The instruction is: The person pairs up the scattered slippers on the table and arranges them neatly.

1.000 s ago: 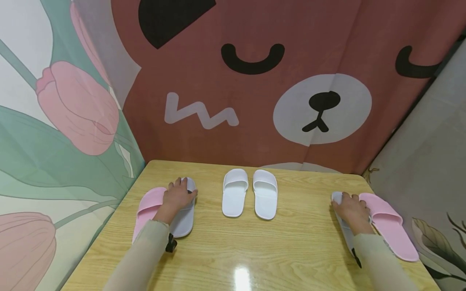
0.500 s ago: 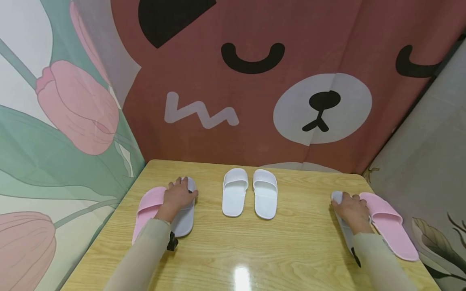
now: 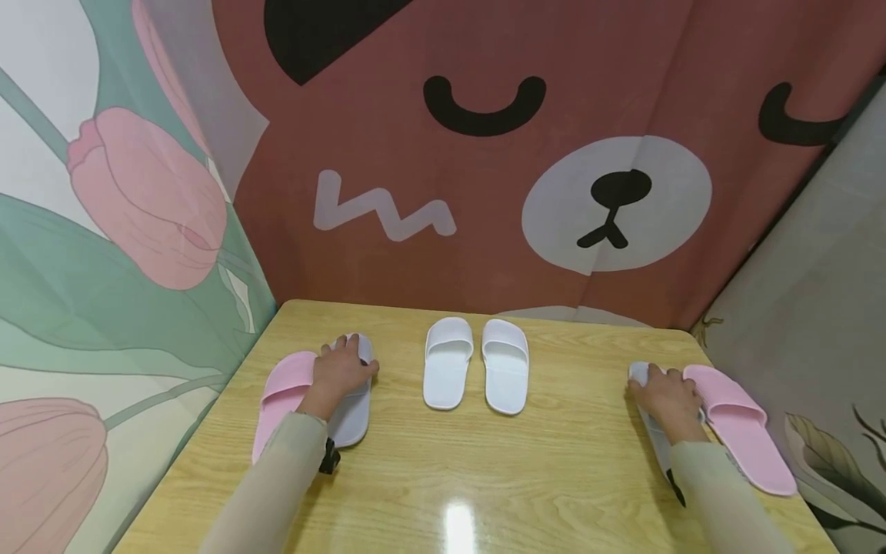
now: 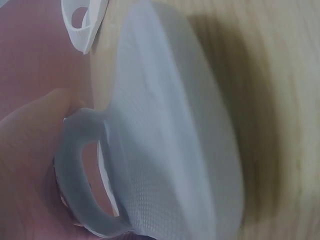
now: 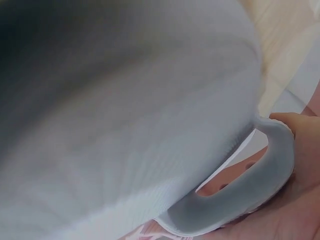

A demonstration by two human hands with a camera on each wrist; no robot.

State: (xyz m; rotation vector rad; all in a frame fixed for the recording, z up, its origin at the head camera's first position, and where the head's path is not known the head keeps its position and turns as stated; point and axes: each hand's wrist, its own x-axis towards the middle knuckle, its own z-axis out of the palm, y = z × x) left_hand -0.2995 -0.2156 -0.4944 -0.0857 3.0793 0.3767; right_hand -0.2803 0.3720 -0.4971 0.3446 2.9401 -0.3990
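Bear-print backdrop [image 3: 388, 269], m-like squiggle [image 3: 384, 206] — fingers [image 3: 340, 348] on grey slippers [image 3: 351, 419]

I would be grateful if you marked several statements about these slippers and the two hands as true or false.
1. The left hand grips the left grey slipper. True.
2. The right hand is holding nothing. False: it grips the right grey slipper.
3. The left white slipper and the right white slipper are between the two hands. True.
4. Both pink slippers lie to the left of the white pair. False: the left pink slipper does, but the right pink slipper lies to the right.
5. Neither hand touches a white slipper. True.
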